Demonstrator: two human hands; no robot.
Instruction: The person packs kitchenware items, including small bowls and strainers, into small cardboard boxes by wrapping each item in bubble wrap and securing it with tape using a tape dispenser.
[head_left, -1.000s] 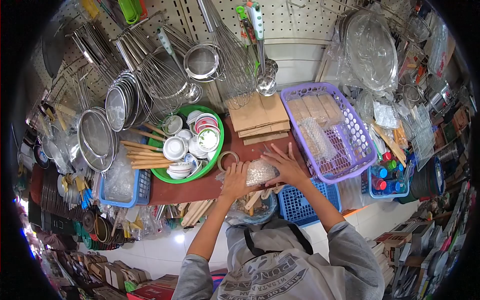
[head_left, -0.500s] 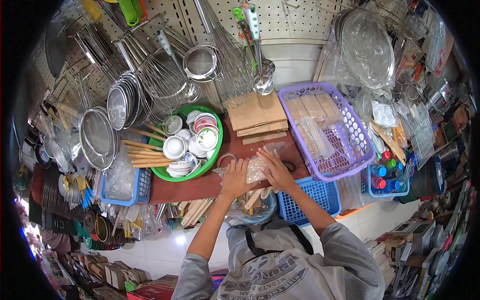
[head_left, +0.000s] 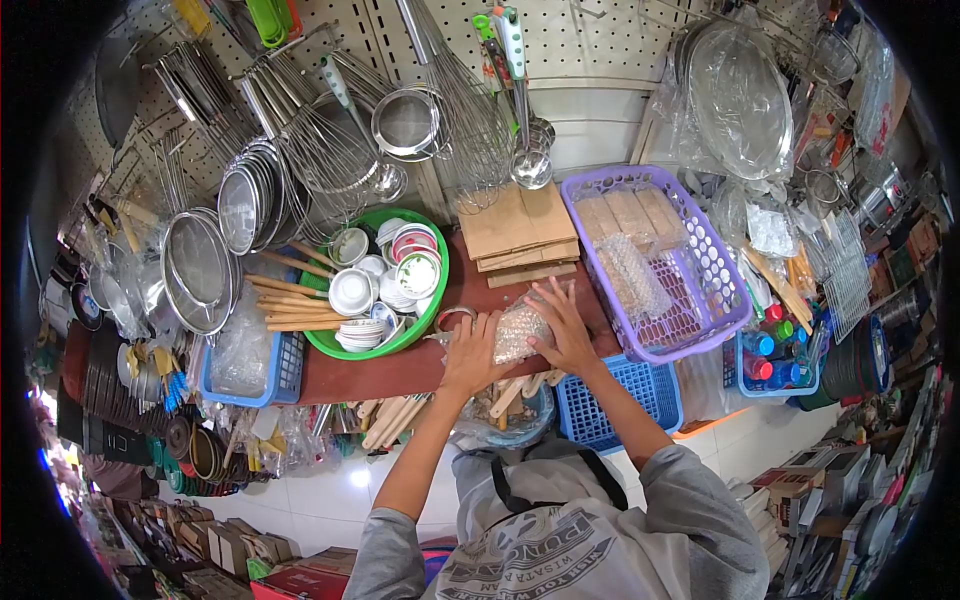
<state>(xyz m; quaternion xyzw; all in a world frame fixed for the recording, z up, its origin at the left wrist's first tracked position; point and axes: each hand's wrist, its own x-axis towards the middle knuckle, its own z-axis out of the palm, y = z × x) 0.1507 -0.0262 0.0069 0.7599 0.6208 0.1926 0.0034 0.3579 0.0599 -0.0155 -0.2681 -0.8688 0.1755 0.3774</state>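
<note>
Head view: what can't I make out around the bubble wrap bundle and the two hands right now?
All in the head view.
The bubble wrap bundle: contents hidden by the wrap, the left hand and the right hand.
The left hand: gripping or only pressing, too small to tell.
The tape roll: near side covered by the left hand.
The blue basket: part hidden behind the right forearm.

Green basin (head_left: pixel 437 290) of bowls (head_left: pixel 352 292) sits beside cardboard sheets (head_left: pixel 515 230) and purple basket (head_left: pixel 722 290).
</note>
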